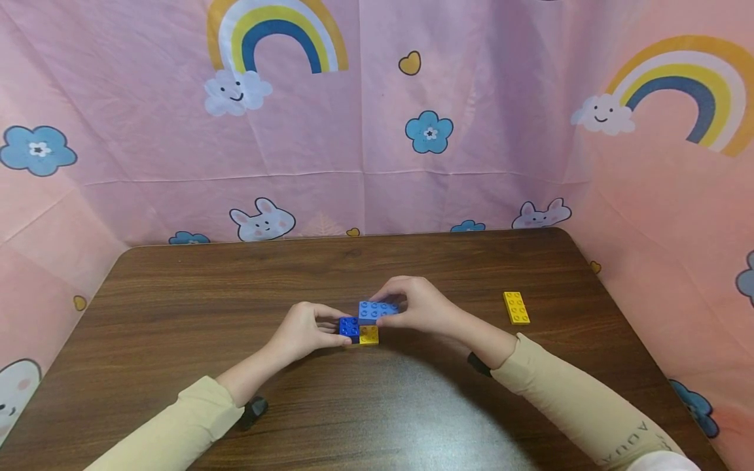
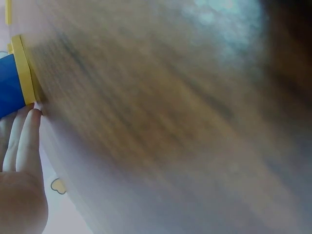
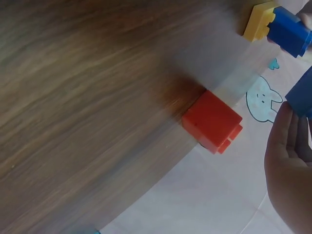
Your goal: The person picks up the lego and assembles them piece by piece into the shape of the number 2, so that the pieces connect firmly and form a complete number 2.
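Observation:
A dark blue brick (image 1: 349,328) sits on the left part of a flat yellow brick (image 1: 369,335), whose right studs show. My left hand (image 1: 303,332) holds the dark blue brick from the left, thumb in front and fingers behind. In my right hand (image 1: 421,306) is a longer, lighter blue brick (image 1: 377,312), pinched by its right end. This brick appears close above and behind the yellow brick; in the right wrist view the lighter blue brick (image 3: 301,95) is apart from the stack. The left wrist view shows left fingertips at the stack's lower edge.
Another flat yellow brick (image 1: 516,308) lies on the brown wooden table (image 1: 283,418) at the right. The right wrist view shows a red brick (image 3: 212,121) standing on the table, out of sight in the head view. A printed pink cloth (image 1: 377,150) hangs around the table.

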A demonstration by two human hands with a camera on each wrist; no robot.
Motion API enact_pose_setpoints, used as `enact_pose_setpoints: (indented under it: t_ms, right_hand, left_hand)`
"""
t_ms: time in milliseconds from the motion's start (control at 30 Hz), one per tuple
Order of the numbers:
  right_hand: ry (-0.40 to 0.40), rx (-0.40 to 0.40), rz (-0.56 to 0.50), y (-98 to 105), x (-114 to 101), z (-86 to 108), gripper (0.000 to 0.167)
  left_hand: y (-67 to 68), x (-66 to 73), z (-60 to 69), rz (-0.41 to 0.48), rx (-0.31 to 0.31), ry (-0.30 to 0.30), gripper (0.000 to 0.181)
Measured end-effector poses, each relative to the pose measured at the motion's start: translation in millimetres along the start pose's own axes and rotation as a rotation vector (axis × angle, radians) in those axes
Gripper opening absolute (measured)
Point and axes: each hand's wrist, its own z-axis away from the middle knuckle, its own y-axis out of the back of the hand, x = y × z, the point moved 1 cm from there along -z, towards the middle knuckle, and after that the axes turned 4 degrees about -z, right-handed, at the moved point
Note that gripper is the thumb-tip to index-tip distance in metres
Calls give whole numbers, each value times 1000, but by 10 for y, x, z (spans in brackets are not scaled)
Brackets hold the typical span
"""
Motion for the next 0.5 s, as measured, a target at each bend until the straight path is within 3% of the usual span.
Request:
enact_pose_setpoints:
  t_ms: [500]
  right_hand:
    - [62,1,8,-153,-24,-75,32]
  left_hand:
    - [18,-8,8,-5,-12,0,42]
